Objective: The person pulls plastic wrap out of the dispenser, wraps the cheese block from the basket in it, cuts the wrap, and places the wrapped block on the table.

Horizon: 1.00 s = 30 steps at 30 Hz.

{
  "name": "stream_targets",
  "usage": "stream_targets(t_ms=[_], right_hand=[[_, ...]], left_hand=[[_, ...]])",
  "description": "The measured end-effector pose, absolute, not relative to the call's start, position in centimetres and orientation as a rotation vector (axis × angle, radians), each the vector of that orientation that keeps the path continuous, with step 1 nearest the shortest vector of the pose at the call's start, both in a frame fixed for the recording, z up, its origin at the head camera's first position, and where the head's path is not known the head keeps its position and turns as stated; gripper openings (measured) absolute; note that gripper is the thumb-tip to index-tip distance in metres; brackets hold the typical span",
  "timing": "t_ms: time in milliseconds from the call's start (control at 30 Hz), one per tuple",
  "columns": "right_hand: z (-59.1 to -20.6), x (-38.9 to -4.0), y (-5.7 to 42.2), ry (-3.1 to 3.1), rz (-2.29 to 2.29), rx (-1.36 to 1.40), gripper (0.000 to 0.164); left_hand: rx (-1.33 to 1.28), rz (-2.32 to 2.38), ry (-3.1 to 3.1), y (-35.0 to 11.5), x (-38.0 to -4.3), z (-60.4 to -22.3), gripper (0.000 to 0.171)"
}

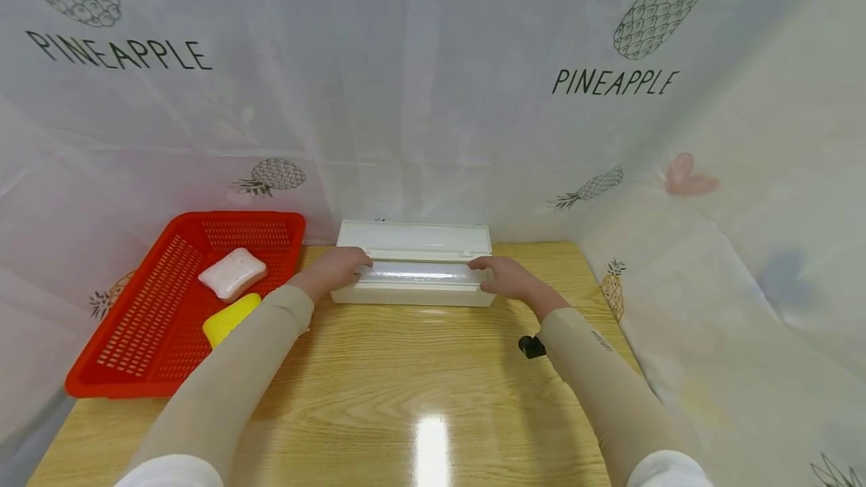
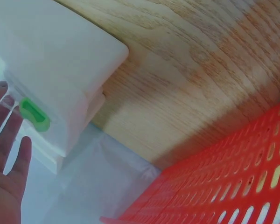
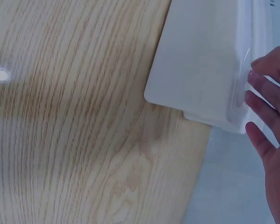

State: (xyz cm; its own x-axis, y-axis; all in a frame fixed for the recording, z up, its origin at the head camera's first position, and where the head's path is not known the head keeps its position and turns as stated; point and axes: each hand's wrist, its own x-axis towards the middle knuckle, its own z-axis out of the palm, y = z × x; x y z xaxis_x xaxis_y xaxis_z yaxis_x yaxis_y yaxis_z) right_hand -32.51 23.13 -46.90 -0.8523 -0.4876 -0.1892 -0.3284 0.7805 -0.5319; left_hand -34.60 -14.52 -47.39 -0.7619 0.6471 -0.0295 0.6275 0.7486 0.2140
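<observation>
A white cling film dispenser (image 1: pixel 406 296) lies on the wooden table by the back wall, its lid (image 1: pixel 414 235) tipped back. Shiny plastic wrap (image 1: pixel 419 273) shows along the opening between both hands. At the left end, the left hand (image 1: pixel 337 269) pinches the wrap between thumb and index finger, other fingers spread. A green slider (image 2: pixel 35 114) sits beside these fingertips in the left wrist view. The right hand (image 1: pixel 510 277) pinches the wrap at the right end, thumb and index tips together. In the right wrist view, its remaining fingers (image 3: pixel 266 109) extend over the dispenser.
To the left stands a red plastic basket (image 1: pixel 304 225) holding a white sponge-like block (image 1: pixel 233 274) and a yellow one (image 1: pixel 230 318). A small black object (image 1: pixel 532 346) lies beside the right forearm. Pineapple-printed sheeting (image 1: pixel 406 96) hangs behind and along the sides.
</observation>
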Motion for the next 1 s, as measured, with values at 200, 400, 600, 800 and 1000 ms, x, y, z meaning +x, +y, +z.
stream_targets(t_ms=[200, 400, 600, 800, 1000], right_hand=[[-47.7, -33.1, 23.0, 2.714, -0.744, -0.567, 0.039], [-48.4, -33.5, 22.8, 2.809, -0.742, -0.577, 0.034], [-48.8, -33.7, 22.6, 2.881, -0.661, -0.667, 0.028], [-49.2, -33.8, 22.6, 2.91, -0.642, -0.666, 0.027], [-49.8, -33.6, 22.7, 2.932, -0.733, -0.624, 0.024]], left_hand=[[0.984, 0.306, 2.876, -14.4, -34.5, -47.4, 0.023], [0.966, 0.316, 2.874, -14.5, -35.1, -48.0, 0.024], [1.059, 0.319, 2.907, -14.5, -35.4, -48.0, 0.017], [1.093, 0.305, 2.97, -14.4, -35.0, -47.8, 0.016], [1.134, 0.309, 3.047, -14.6, -34.5, -47.6, 0.018]])
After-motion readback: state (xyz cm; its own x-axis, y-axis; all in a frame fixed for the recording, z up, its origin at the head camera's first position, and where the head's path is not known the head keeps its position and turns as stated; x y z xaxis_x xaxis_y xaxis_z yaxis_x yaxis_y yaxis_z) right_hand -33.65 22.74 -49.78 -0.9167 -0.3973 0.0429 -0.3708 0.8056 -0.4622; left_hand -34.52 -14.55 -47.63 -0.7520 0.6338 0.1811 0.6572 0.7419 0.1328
